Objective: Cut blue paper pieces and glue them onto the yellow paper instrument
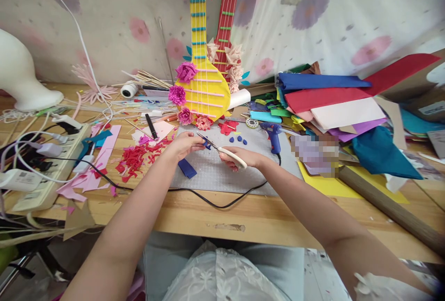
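My right hand grips a pair of scissors with white handles, the blades pointing up and left. Pinched in my left hand is a small piece of dark blue paper, right by the blades. Under both hands lies a grey cutting mat. A folded dark blue strip rests on it below my left hand. Several small blue petal-shaped cutouts sit on the mat beyond the scissors. Near them is a red paper flower.
A yellow paper-decorated lute leans at the back, a red one behind it. The blue glue gun stands right of the mat, its black cable looping along the front. Red scraps and a power strip lie left; paper sheets pile right.
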A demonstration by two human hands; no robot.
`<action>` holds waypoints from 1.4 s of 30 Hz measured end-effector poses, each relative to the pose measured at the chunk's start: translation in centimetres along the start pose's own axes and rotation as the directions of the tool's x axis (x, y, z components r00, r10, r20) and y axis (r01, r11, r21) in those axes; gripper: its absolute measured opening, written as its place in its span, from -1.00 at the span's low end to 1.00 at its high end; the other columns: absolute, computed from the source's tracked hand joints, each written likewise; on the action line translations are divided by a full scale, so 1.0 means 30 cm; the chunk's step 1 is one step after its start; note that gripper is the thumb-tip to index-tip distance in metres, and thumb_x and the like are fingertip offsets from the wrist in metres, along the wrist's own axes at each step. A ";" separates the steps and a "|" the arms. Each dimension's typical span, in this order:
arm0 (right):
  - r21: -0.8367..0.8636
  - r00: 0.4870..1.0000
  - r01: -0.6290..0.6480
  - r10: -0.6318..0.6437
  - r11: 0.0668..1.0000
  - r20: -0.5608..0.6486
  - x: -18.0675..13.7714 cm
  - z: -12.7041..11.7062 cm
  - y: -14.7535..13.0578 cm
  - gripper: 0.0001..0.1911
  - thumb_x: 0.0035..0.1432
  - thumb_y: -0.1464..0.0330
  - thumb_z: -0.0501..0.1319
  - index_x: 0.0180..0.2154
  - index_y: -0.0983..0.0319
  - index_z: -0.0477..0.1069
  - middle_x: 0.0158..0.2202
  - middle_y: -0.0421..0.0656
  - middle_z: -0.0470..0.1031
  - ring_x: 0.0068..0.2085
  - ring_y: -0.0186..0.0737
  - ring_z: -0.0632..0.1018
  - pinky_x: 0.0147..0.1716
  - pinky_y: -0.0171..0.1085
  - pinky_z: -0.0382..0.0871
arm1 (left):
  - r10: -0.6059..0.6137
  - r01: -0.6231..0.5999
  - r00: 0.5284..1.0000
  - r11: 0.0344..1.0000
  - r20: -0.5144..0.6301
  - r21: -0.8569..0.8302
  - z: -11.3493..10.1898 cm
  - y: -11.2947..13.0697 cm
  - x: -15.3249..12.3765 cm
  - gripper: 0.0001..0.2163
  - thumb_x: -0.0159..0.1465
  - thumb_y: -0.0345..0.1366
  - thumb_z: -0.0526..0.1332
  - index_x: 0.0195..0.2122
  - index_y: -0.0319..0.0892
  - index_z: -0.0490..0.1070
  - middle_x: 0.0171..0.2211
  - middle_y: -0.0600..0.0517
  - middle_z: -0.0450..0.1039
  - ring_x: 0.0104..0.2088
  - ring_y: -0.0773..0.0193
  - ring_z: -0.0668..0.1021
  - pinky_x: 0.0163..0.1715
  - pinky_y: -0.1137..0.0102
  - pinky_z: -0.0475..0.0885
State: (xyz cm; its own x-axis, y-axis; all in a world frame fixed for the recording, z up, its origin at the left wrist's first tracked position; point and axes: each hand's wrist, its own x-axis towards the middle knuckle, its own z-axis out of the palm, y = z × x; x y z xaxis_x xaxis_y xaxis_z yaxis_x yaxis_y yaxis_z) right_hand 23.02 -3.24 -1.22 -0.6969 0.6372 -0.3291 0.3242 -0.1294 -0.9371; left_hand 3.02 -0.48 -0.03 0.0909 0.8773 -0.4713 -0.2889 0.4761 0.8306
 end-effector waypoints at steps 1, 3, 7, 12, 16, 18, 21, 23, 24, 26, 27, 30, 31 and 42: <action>0.010 1.000 -0.005 0.005 1.000 -0.004 0.001 -0.001 0.004 -0.49 -0.03 -0.10 0.17 -0.44 0.18 0.07 -0.65 -0.39 0.10 -0.66 -0.48 0.22 -0.68 -0.40 0.16 | -0.009 0.009 1.000 1.000 0.003 -0.008 -0.002 0.001 0.001 -0.65 -0.12 -0.70 0.27 -0.52 -0.18 0.15 -0.58 -0.01 0.47 -0.51 0.21 0.58 -0.33 0.31 0.48; 0.033 1.000 -0.013 0.013 0.999 -0.013 0.005 -0.002 0.014 -0.50 -0.02 -0.09 0.17 -0.43 0.18 0.08 -0.65 -0.40 0.09 -0.67 -0.48 0.22 -0.69 -0.41 0.15 | -0.020 0.020 1.000 1.000 0.003 0.003 -0.004 0.003 0.002 -0.67 -0.10 -0.70 0.25 -0.52 -0.18 0.16 -0.57 -0.02 0.48 -0.49 0.19 0.58 -0.30 0.28 0.47; 0.044 0.999 -0.012 0.014 0.999 -0.029 0.015 -0.005 0.027 -0.50 -0.03 -0.08 0.19 -0.43 0.19 0.11 -0.67 -0.40 0.10 -0.68 -0.48 0.22 -0.73 -0.42 0.14 | -0.011 0.010 1.000 0.998 0.008 0.064 -0.002 0.005 0.003 -0.69 -0.08 -0.69 0.24 -0.52 -0.18 0.16 -0.56 -0.02 0.48 -0.48 0.19 0.59 -0.27 0.26 0.47; 0.076 1.000 -0.007 0.008 0.997 -0.021 0.023 -0.006 0.036 -0.53 -0.03 -0.03 0.22 -0.45 0.20 0.12 -0.67 -0.40 0.09 -0.70 -0.49 0.22 -0.74 -0.42 0.17 | -0.005 0.005 1.000 0.993 0.000 0.121 -0.002 0.006 0.001 -0.71 -0.04 -0.68 0.21 -0.54 -0.18 0.15 -0.57 -0.03 0.49 -0.52 0.24 0.57 -0.27 0.28 0.47; 0.091 1.000 -0.007 0.007 0.996 -0.009 0.025 -0.004 0.048 -0.52 -0.04 -0.01 0.24 -0.48 0.20 0.10 -0.69 -0.41 0.11 -0.72 -0.49 0.22 -0.76 -0.43 0.16 | -0.026 0.025 1.000 0.998 0.008 0.063 -0.013 0.001 0.003 -0.68 -0.10 -0.70 0.25 -0.54 -0.18 0.16 -0.57 -0.01 0.48 -0.49 0.22 0.57 -0.27 0.27 0.46; 0.125 1.000 -0.002 0.004 0.992 -0.012 0.027 -0.001 0.048 -0.53 -0.05 -0.02 0.24 -0.48 0.21 0.12 -0.70 -0.40 0.14 -0.72 -0.49 0.24 -0.76 -0.43 0.18 | -0.013 0.012 1.000 1.000 0.008 0.024 -0.020 -0.007 0.004 -0.64 -0.13 -0.70 0.28 -0.52 -0.17 0.15 -0.57 0.00 0.48 -0.48 0.21 0.58 -0.27 0.27 0.46; 0.241 0.996 -0.016 0.036 0.970 -0.081 0.037 0.011 0.034 -0.56 0.01 -0.01 0.20 -0.46 0.22 0.18 -0.71 -0.36 0.22 -0.71 -0.44 0.32 -0.75 -0.43 0.22 | 0.082 -0.083 0.996 0.996 0.031 0.028 -0.027 -0.029 0.003 -0.63 -0.13 -0.65 0.32 -0.51 -0.17 0.13 -0.56 0.00 0.49 -0.49 0.24 0.57 -0.30 0.31 0.44; 0.373 0.985 -0.020 0.083 0.928 -0.152 0.051 0.021 0.018 -0.62 0.09 0.05 0.16 -0.45 0.24 0.22 -0.69 -0.30 0.31 -0.67 -0.39 0.41 -0.70 -0.41 0.31 | 0.181 -0.184 0.981 0.982 0.070 0.036 -0.028 -0.050 0.002 -0.63 -0.13 -0.60 0.34 -0.49 -0.17 0.13 -0.55 0.04 0.49 -0.50 0.30 0.56 -0.33 0.38 0.42; 0.451 0.979 -0.016 0.106 0.892 -0.175 0.061 0.026 0.010 -0.66 0.13 0.11 0.16 -0.45 0.25 0.24 -0.67 -0.26 0.36 -0.64 -0.37 0.45 -0.66 -0.40 0.36 | 0.227 -0.231 0.969 0.972 0.094 0.036 -0.028 -0.060 0.001 -0.63 -0.13 -0.57 0.35 -0.48 -0.17 0.13 -0.55 0.06 0.49 -0.50 0.34 0.55 -0.35 0.43 0.41; 0.604 0.976 -0.009 0.139 0.797 -0.168 0.082 0.035 -0.005 -0.75 0.17 0.23 0.14 -0.44 0.27 0.26 -0.61 -0.20 0.43 -0.56 -0.34 0.51 -0.56 -0.38 0.43 | 0.295 -0.304 0.944 0.952 0.150 0.038 -0.025 -0.078 0.002 -0.62 -0.15 -0.52 0.37 -0.47 -0.17 0.13 -0.55 0.10 0.49 -0.51 0.38 0.54 -0.39 0.49 0.37; 0.669 0.978 -0.006 0.143 0.743 -0.150 0.092 0.039 -0.010 -0.80 0.18 0.29 0.14 -0.43 0.28 0.28 -0.59 -0.18 0.45 -0.54 -0.34 0.52 -0.52 -0.39 0.44 | 0.315 -0.327 0.931 0.944 0.183 0.039 -0.023 -0.085 0.003 -0.61 -0.16 -0.50 0.38 -0.47 -0.17 0.13 -0.54 0.11 0.50 -0.49 0.39 0.54 -0.40 0.51 0.36; 0.792 0.989 0.020 0.103 0.611 -0.104 0.114 0.048 -0.017 -0.92 0.16 0.43 0.13 -0.38 0.31 0.32 -0.58 -0.17 0.47 -0.51 -0.35 0.53 -0.47 -0.41 0.45 | 0.345 -0.367 0.898 0.930 0.274 0.033 -0.022 -0.092 0.009 -0.59 -0.16 -0.45 0.39 -0.47 -0.16 0.10 -0.52 0.11 0.51 -0.42 0.34 0.57 -0.37 0.48 0.37; 0.811 0.993 0.036 0.071 0.584 -0.096 0.118 0.051 -0.017 -0.96 0.14 0.45 0.14 -0.37 0.31 0.33 -0.58 -0.17 0.47 -0.51 -0.36 0.53 -0.47 -0.41 0.44 | 0.353 -0.378 0.888 0.925 0.296 0.029 -0.023 -0.092 0.011 -0.59 -0.16 -0.44 0.39 -0.46 -0.15 0.10 -0.51 0.11 0.52 -0.39 0.32 0.57 -0.36 0.46 0.38; 0.783 0.992 0.111 -0.018 0.613 -0.127 0.117 0.070 -0.009 -0.74 -0.20 0.46 0.38 -0.41 0.29 0.35 -0.55 -0.19 0.50 -0.54 -0.36 0.50 -0.54 -0.41 0.39 | 0.396 -0.429 0.826 0.903 0.401 -0.009 -0.049 -0.084 0.012 -0.61 -0.11 -0.38 0.40 -0.43 -0.14 0.13 -0.51 0.10 0.51 -0.18 0.20 0.56 -0.20 0.34 0.38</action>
State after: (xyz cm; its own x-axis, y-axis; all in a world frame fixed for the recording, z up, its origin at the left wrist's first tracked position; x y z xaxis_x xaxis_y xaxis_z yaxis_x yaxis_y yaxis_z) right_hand 19.13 -2.56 -2.37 -0.6161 0.7304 -0.2947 -0.3793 -0.6031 -0.7017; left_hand 2.37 -1.44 -2.72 0.3427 0.9376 0.0589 -0.3085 0.0531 0.9498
